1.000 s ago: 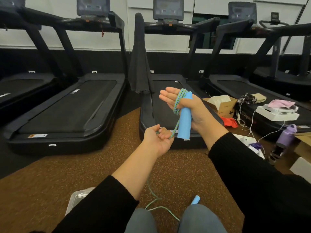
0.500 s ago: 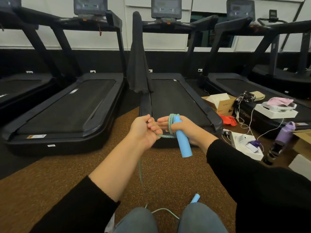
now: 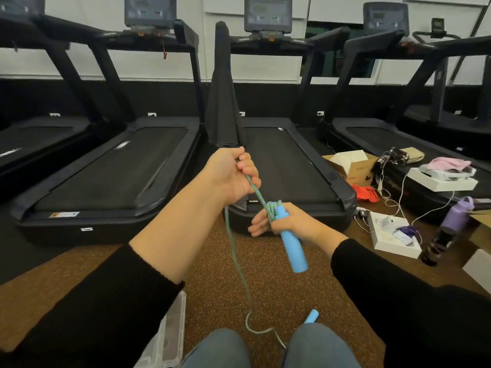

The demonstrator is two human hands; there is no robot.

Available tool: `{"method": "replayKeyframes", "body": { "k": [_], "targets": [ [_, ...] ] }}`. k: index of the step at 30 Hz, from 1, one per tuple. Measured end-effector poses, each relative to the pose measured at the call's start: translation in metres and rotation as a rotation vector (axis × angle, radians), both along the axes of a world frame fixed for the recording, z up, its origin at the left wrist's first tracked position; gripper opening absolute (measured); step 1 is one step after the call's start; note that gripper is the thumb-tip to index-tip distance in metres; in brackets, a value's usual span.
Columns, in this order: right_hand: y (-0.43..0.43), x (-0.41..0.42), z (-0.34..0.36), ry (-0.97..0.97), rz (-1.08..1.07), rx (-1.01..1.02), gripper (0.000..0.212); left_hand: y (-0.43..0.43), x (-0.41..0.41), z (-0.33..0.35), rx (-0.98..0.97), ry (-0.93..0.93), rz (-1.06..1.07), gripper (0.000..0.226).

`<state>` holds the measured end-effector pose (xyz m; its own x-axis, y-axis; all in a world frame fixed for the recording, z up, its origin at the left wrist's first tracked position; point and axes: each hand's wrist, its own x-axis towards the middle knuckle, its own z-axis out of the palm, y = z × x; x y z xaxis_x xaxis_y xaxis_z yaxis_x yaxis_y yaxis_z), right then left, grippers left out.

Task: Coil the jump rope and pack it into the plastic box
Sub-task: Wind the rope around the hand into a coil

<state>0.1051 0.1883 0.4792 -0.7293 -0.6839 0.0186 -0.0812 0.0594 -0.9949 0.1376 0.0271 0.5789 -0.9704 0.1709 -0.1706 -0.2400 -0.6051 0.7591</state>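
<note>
My right hand (image 3: 292,224) grips a light-blue jump rope handle (image 3: 293,248), with several loops of green-blue rope (image 3: 272,207) wound over its fingers. My left hand (image 3: 231,176), higher and to the left, grips the rope and holds a taut stretch between the two hands. From the left hand the loose rope (image 3: 237,264) hangs to the floor and runs between my knees. The second blue handle (image 3: 311,316) lies by my right knee. The clear plastic box (image 3: 170,333) sits on the floor at my left, partly hidden by my left sleeve.
Several black treadmills (image 3: 287,166) stand in a row ahead, on brown speckled flooring (image 3: 265,282). At the right lie an open cardboard box (image 3: 350,166), white boxes (image 3: 390,235), cables, a red cloth (image 3: 365,193) and a purple bottle (image 3: 457,216).
My left hand has risen and moved away from the right, pulling the rope taut. My right hand has dropped lower and to the right with the handle.
</note>
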Motion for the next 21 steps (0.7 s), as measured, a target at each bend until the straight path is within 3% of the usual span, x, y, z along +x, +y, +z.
{"method": "replayKeyframes", "body": {
  "k": [8, 16, 21],
  "targets": [
    [-0.005, 0.039, -0.009, 0.046, 0.188, -0.008, 0.027, -0.007, -0.010, 0.017, -0.101, -0.030, -0.038, 0.039],
    [-0.009, 0.075, 0.014, -0.056, 0.457, -0.288, 0.027, -0.006, -0.028, -0.010, -0.052, -0.161, -0.099, 0.039],
    [-0.010, 0.083, 0.035, -0.128, 0.518, -0.447, 0.026, 0.009, -0.033, -0.027, 0.018, -0.189, -0.159, 0.045]
  ]
}}
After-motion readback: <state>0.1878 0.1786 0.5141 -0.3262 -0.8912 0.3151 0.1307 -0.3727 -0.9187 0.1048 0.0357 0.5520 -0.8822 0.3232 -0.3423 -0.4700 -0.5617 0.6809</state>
